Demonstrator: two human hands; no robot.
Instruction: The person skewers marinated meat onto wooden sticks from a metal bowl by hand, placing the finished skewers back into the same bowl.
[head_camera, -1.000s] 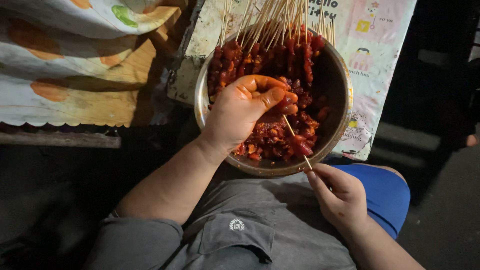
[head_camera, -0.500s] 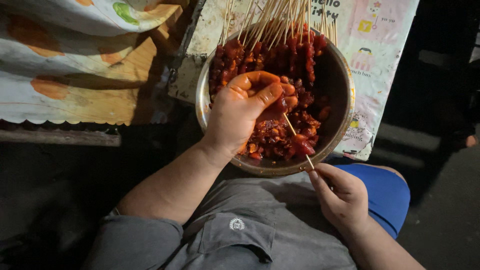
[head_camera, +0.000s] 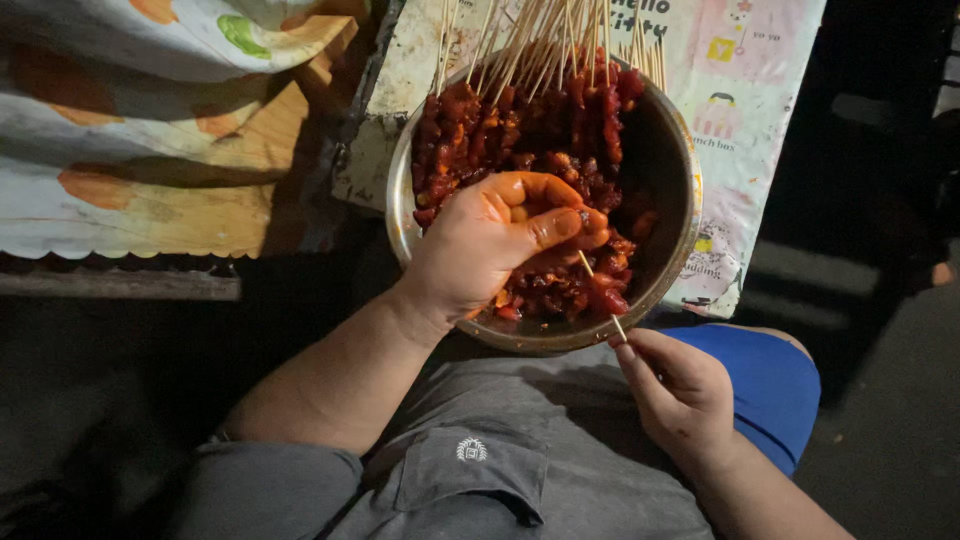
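Patterned cloth (head_camera: 150, 130) w/ orange & green shapes lies top left, over a wooden plank (head_camera: 120, 285). Pink cartoon-print sheet (head_camera: 740, 90) spreads top right. Grey shirt (head_camera: 500, 460) & blue shorts (head_camera: 770, 385) at bottom.

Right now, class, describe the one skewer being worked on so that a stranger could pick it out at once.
Find the round metal bowl of red marinated meat on the person's lap. At its near rim, a thin bamboo skewer slants between the left hand and right hand. Unlike the loaded skewers fanned along the far rim, its stick is nearly bare.

Hands (head_camera: 510, 240) thread marinated meat (head_camera: 560, 290) — skewer (head_camera: 600, 295) over bowl (head_camera: 675, 170).
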